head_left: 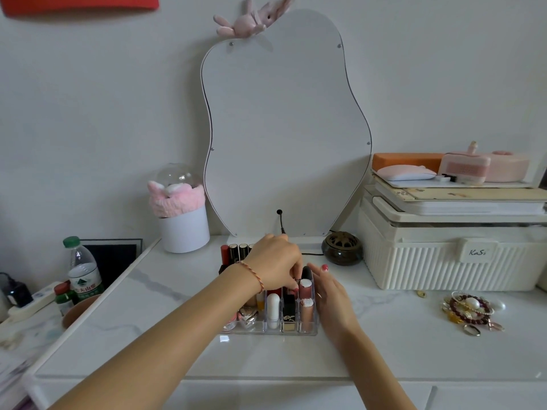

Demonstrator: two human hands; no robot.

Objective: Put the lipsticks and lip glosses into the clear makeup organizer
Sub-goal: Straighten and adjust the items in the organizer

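Now the person is in the middle of the placing step. The clear makeup organizer (268,328) stands on the white tabletop (399,344), in front of the mirror (284,128), and most of its compartments already hold lipsticks and lip glosses. The left hand (273,263) reaches over the organizer from above, with its fingers (293,284) curled downward around the top of a dark lipstick (306,273) in the right back part; I cannot tell exactly if they pinch it or only touch it. The right hand (330,294) rests flat against the right wall of the organizer, fingers straight and close together, and seems to keep the organizer from sliding. Just in front of the dark lipstick stand two pink lip glosses (306,291) with white caps. I judge the task is nearly finished. The next move calls for pushing the dark lipstick straight down into its slot without knocking the neighbouring tubes, then letting it go.
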